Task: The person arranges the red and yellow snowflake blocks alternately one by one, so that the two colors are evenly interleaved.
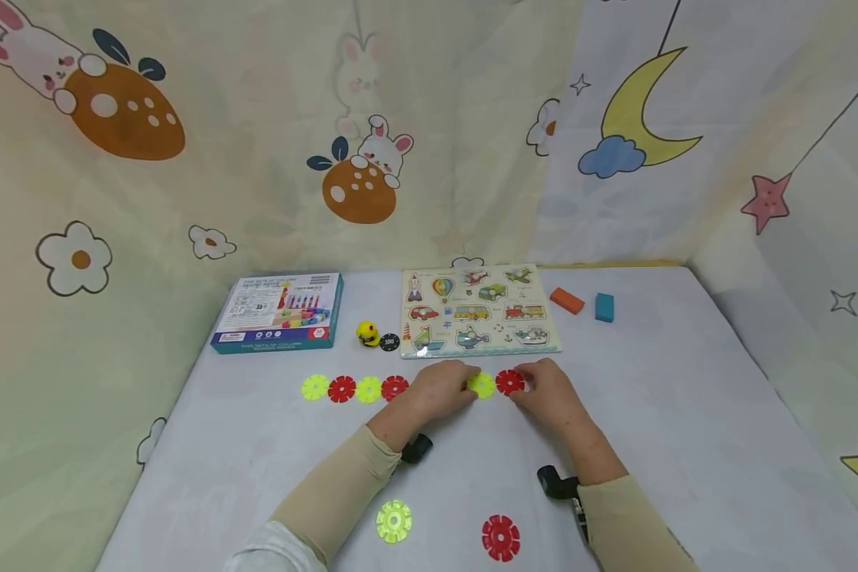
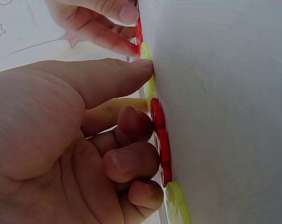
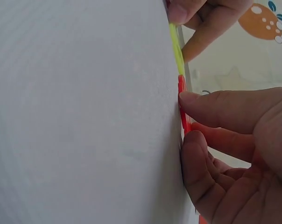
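A row of notched plastic flower discs, yellow-green and red in turn, lies across the table. My left hand [image 1: 441, 388] pinches a yellow-green disc [image 1: 482, 385] between thumb and forefinger; its other fingers curl over part of the row. To the right, my right hand [image 1: 552, 397] pinches a red disc [image 1: 509, 382] at the row's right end. In the right wrist view this red disc [image 3: 182, 105] sits edge to edge with the yellow-green disc [image 3: 176, 46]; whether they interlock I cannot tell. Another red disc [image 2: 160, 140] lies beneath the left hand's curled fingers.
Nearer me lie a loose yellow-green disc [image 1: 394, 521] and a loose red disc [image 1: 500, 538]. Behind the row stand a picture puzzle board [image 1: 481, 311], a flat box [image 1: 279, 312], a small yellow toy [image 1: 368, 334], a black chip [image 1: 389, 342], an orange block [image 1: 566, 300] and a blue block [image 1: 604, 307].
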Motion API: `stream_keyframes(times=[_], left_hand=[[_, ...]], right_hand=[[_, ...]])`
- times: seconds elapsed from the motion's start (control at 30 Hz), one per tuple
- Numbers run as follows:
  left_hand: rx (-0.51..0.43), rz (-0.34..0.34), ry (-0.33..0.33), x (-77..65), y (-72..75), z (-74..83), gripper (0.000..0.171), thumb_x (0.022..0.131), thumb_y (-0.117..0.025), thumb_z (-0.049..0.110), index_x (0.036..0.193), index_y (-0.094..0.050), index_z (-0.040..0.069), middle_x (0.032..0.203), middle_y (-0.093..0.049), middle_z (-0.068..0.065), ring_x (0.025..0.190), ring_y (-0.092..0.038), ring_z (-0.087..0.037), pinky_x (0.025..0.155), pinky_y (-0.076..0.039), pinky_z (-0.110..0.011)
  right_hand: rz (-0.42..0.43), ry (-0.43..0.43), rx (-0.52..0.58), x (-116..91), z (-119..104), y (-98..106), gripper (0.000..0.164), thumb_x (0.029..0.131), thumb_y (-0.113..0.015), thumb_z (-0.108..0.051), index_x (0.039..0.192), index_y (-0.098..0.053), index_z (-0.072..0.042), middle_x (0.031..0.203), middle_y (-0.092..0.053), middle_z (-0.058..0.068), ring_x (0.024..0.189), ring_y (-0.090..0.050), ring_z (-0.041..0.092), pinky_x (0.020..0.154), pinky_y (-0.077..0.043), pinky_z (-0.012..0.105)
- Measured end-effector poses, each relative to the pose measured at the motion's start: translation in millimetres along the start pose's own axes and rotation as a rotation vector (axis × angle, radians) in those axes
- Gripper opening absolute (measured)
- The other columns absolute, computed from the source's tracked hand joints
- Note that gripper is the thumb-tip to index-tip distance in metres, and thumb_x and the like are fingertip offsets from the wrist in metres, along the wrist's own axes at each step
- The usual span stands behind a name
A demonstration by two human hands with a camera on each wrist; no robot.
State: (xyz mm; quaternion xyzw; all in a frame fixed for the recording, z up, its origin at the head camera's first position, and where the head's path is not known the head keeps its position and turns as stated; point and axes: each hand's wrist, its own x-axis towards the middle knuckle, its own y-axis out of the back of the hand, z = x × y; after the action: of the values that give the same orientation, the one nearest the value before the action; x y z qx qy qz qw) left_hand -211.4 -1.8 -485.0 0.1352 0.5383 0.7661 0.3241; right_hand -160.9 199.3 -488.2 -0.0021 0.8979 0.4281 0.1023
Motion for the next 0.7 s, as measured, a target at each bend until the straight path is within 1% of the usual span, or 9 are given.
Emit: stream_keyframes(times=[0.17,0.3,0.4,0.57,0.63,0.7], left_hand=[[0.0,0.003,-0.017,1.0,2.4,2.4,0.043,0.087,-0.067,0.027,0.127,-0.06,0.013,0.084,-0.058,0.008,0.079,-0.05,-0.012,0.067,-0.041,-0.025],[-0.002,0.013,-0.024,3.6,3.0,7.2,0.046,0.086,-0.068,0.029,0.129,-0.059,0.014,0.097,-0.063,0.005,0.085,-0.051,-0.012,0.072,-0.043,-0.026],[0.007,0.013,-0.026,6.7,2.0,12.4,0.049,0.085,-0.068,0.032,0.13,-0.058,0.015,0.109,-0.064,0.003,0.092,-0.053,-0.012,0.079,-0.045,-0.028],[0.02,0.016,-0.007,13.0,-0.1,21.4,0.051,0.084,-0.07,0.035,0.13,-0.058,0.017,0.119,-0.062,0.003,0.105,-0.055,-0.014,0.089,-0.045,-0.032],[0.028,0.018,-0.022,18.1,-2.1,24.6,0.049,0.084,-0.069,0.035,0.129,-0.058,0.018,0.118,-0.062,0.004,0.102,-0.056,-0.013,0.087,-0.045,-0.03],[0.029,0.021,-0.052,24.5,-5.5,26.8,0.046,0.085,-0.069,0.034,0.127,-0.059,0.018,0.111,-0.063,0.006,0.094,-0.056,-0.01,0.08,-0.045,-0.026]], right_hand=[[0.002,0.01,0.0,-1,2,-1,0.054,0.077,-0.078,-0.023,0.125,-0.059,-0.007,0.108,-0.051,0.01,0.095,-0.048,0.024,0.076,-0.049,0.035],[-0.002,0.004,0.008,-2,2,1,0.055,0.077,-0.078,-0.025,0.126,-0.058,-0.009,0.109,-0.051,0.01,0.096,-0.048,0.024,0.076,-0.05,0.035],[-0.004,-0.004,0.022,-2,2,2,0.054,0.078,-0.077,-0.025,0.126,-0.058,-0.01,0.11,-0.051,0.01,0.098,-0.048,0.024,0.076,-0.05,0.035],[-0.009,-0.001,0.05,-6,2,3,0.052,0.08,-0.075,-0.022,0.127,-0.057,-0.009,0.109,-0.052,0.008,0.095,-0.048,0.023,0.073,-0.049,0.032],[-0.005,0.006,0.057,-8,2,4,0.051,0.081,-0.075,-0.02,0.127,-0.057,-0.008,0.107,-0.053,0.008,0.092,-0.049,0.023,0.071,-0.049,0.031],[-0.004,0.012,0.065,-12,3,5,0.052,0.08,-0.075,-0.02,0.127,-0.057,-0.008,0.105,-0.053,0.007,0.087,-0.049,0.022,0.068,-0.048,0.029]])
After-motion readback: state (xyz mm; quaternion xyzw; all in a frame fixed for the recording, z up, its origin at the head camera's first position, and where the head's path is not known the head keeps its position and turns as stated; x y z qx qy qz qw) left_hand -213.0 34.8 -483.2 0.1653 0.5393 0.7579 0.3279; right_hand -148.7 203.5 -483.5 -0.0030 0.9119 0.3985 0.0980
